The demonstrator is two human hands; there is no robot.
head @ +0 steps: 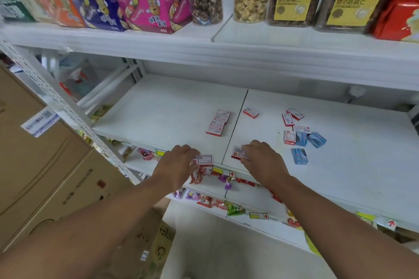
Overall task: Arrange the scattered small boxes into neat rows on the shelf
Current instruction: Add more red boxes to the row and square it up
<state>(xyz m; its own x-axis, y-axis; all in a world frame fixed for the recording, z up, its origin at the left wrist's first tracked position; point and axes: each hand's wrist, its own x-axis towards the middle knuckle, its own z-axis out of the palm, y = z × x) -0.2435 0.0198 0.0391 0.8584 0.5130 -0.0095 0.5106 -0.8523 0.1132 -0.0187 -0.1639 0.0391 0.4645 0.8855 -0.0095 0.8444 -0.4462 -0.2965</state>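
Note:
On the white middle shelf (172,108) small red-and-white boxes lie about. A short neat row of them (218,123) sits near the centre seam. One lone red box (251,112) lies just right of the seam. Further right is a loose cluster of red boxes (292,118) and blue boxes (316,139), with another blue box (299,156) nearer the front. My left hand (175,163) grips a red box (204,159) at the shelf's front edge. My right hand (263,158) holds another red box (238,153) just right of the seam.
The upper shelf (158,37) carries colourful snack cartons, jars of popcorn and jars of nuts. Below, a lower shelf (256,199) holds wrapped sweets and price tags. Cardboard cartons (40,161) stand at the left beside the perforated upright (68,106).

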